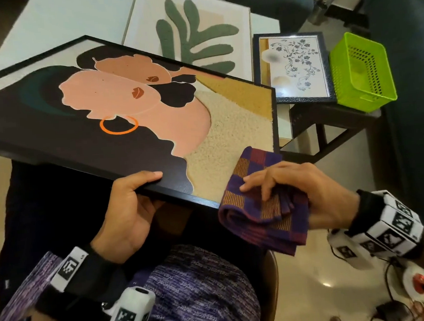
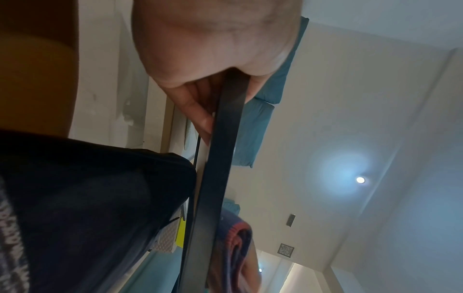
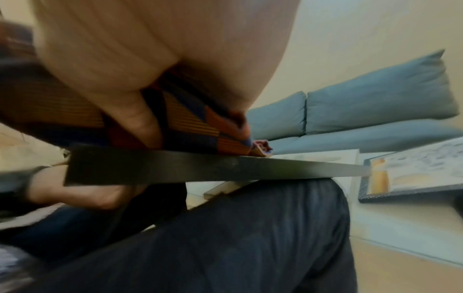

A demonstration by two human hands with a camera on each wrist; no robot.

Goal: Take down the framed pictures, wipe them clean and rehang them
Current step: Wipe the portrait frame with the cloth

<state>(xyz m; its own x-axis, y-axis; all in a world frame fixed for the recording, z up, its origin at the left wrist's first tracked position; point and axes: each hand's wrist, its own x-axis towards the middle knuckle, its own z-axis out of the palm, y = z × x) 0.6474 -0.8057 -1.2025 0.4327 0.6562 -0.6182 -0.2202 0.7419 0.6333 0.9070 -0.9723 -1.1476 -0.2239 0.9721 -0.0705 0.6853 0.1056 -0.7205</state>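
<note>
— What are you wearing behind your left hand [image 1: 124, 211]?
— A black wrist strap [image 1: 88, 266] with white blocks printed in black square codes.

— And behind your right hand [image 1: 306, 191]?
— The same: a black band [image 1: 367, 204], white coded cubes, a thin black cable below. You also wear a purple-flecked knit top [image 1: 197, 294] and dark trousers [image 3: 250, 237].

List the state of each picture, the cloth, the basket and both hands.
black-framed picture: off the wall, tilted across the lap.
left hand: grips its near edge.
checked cloth: folded, over the frame's near right corner.
right hand: holds the cloth.
leaf picture: flat on the table.
floral picture: flat.
green basket: upright, looks empty.
</note>
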